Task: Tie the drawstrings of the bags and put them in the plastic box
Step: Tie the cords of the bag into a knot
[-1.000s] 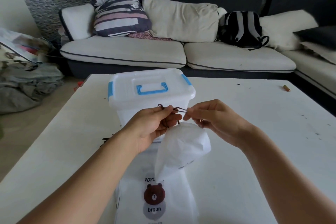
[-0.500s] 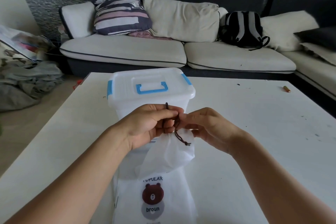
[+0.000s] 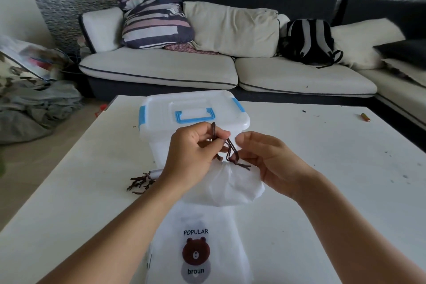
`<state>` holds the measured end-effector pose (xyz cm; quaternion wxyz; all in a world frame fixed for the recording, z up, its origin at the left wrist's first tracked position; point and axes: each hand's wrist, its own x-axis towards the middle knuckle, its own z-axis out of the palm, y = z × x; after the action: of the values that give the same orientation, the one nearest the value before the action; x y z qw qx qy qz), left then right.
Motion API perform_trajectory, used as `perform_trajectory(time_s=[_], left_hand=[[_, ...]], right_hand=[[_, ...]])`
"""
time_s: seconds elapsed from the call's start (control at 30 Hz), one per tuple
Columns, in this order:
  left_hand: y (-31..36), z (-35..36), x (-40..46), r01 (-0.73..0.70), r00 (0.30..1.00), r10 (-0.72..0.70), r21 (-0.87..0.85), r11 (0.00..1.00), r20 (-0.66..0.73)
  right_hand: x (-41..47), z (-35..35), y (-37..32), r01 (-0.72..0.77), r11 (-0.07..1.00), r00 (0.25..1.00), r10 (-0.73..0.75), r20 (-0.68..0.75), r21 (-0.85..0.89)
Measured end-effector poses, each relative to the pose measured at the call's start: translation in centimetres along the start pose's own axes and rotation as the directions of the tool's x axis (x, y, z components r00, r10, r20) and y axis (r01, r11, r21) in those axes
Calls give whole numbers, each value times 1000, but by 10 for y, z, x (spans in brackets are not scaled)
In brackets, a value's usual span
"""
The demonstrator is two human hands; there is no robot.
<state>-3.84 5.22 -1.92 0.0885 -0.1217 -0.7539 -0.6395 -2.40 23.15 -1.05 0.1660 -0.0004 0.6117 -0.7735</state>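
A white drawstring bag hangs gathered between my hands above the table. My left hand pinches its brown drawstring, one end sticking up past my fingers. My right hand holds the other strand by the knot at the bag's neck. Under my arms lie flat white bags, the top one printed with a brown bear. Their brown cords stick out to the left. The white plastic box, lid shut with a blue handle, stands just behind my hands.
The white table carries a small orange stub at the far right. A sofa with cushions and a black backpack runs behind the table. Crumpled cloth lies on the floor to the left.
My hands came together from a stretched cord, then parted a little. The bag dropped lower and its neck is drawn tight, with a loop hanging between my hands.
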Motion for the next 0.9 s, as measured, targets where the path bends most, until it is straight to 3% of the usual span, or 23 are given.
perform_trajectory(time_s=[0.13, 0.3, 0.4, 0.5, 0.6, 0.7, 0.9], left_hand=[[2, 5, -3, -40, 998, 44, -93, 995, 39], [2, 3, -1, 0, 998, 7, -111, 994, 61], [4, 3, -2, 104, 992, -86, -201, 974, 96], [7, 0, 2, 294, 955, -255, -374, 880, 152], [8, -4, 6, 433, 901, -378, -507, 746, 213], [8, -5, 7, 473, 879, -419, -535, 700, 229], [7, -4, 10, 478, 873, -435, -565, 672, 221]], right_hand=[[3, 3, 8, 4, 995, 997, 5, 81, -102], [6, 1, 8, 1, 982, 1000, 1, 12, -189], [6, -4, 8, 16, 979, 999, -25, -38, -205], [8, -12, 4, 36, 996, 997, -41, -61, -81], [6, -11, -3, 2, 983, 996, 13, -84, 183], [6, -7, -4, -23, 921, 997, 49, -57, 390], [5, -7, -6, 33, 885, 999, -16, -40, 465]])
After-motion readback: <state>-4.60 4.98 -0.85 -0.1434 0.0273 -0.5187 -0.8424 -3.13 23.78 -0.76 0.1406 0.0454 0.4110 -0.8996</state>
